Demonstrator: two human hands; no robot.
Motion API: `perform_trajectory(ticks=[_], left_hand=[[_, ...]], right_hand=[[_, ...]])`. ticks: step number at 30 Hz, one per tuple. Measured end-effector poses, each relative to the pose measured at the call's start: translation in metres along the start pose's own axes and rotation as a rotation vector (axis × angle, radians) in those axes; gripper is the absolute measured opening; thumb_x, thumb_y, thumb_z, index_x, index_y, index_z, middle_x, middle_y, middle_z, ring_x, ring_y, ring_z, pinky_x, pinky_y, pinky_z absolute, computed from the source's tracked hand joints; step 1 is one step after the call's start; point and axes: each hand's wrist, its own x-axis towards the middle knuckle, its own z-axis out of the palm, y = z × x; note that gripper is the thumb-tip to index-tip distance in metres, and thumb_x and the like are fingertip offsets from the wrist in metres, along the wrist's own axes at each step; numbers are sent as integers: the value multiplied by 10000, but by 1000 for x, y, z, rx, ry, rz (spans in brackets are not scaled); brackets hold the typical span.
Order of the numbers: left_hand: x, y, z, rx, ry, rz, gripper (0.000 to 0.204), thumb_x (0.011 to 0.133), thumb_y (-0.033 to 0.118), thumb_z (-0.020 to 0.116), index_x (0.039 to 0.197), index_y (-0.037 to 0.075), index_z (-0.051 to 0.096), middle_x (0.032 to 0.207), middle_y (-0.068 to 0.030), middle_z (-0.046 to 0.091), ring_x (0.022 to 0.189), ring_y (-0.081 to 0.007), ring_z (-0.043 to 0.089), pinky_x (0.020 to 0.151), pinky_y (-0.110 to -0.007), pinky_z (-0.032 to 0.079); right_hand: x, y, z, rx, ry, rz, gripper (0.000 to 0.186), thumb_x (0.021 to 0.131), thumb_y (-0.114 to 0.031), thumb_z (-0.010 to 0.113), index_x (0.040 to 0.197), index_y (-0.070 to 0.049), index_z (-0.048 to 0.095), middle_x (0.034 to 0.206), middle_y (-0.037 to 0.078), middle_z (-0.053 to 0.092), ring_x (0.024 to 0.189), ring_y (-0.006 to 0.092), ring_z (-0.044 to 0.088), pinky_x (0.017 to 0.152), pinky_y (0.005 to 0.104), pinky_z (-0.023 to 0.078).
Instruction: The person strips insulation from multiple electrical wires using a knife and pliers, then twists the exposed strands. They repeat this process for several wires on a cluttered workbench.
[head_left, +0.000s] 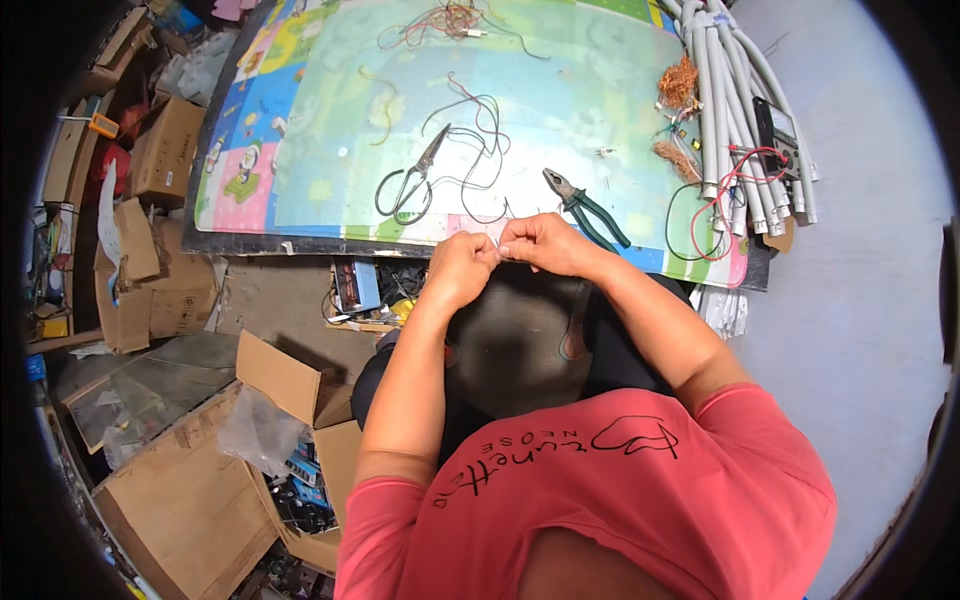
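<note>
My left hand [465,268] and my right hand [545,243] meet at the table's near edge, fingertips pinched together. A thin dark wire end [506,207] sticks up at the right fingertips; what lies between the fingers is mostly hidden. Just beyond, thin dark and red wires [487,128] curl loosely over the table mat [330,190]. Scissors [415,173] with looped dark handles lie left of these wires, blades pointing away. To the right, pliers [598,215] with green handles rest near my right hand, their jaws pointing away and left.
Grey tubes [712,110] lie bundled at the table's right, beside a dark meter [781,135] with red and black leads. Copper strands [678,82] sit next to them. Tangled wires [445,20] lie at the far side. Open cardboard boxes [190,490] crowd the floor at left.
</note>
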Motion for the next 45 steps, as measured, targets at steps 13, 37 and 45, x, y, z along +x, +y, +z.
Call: perform_trajectory(ticks=[13,37,45], left_hand=[[23,-31,-11,-158,-50,-37,148,834,151,687,809,9,658,748,-13,566,661,-107,490,597,-258,386],[158,-73,-35,904,412,-213,371,762,370,706,1003,93,656,1100,-153,571,1085,-320,516,921,-461,396],[165,-92,-57,792,331,-171,308,831,279,592,953,-3,567,914,-243,644,878,-405,624,805,-475,477]], right_hand=[[21,9,-20,-33,177,9,111,781,-117,606,792,-9,627,609,10,548,583,91,462,558,270,407],[21,6,-44,-234,446,-39,131,804,-143,565,836,-39,638,715,169,648,685,353,639,652,404,505],[27,9,-45,-222,518,-84,115,812,-119,559,814,-23,622,685,185,631,661,370,629,607,411,495]])
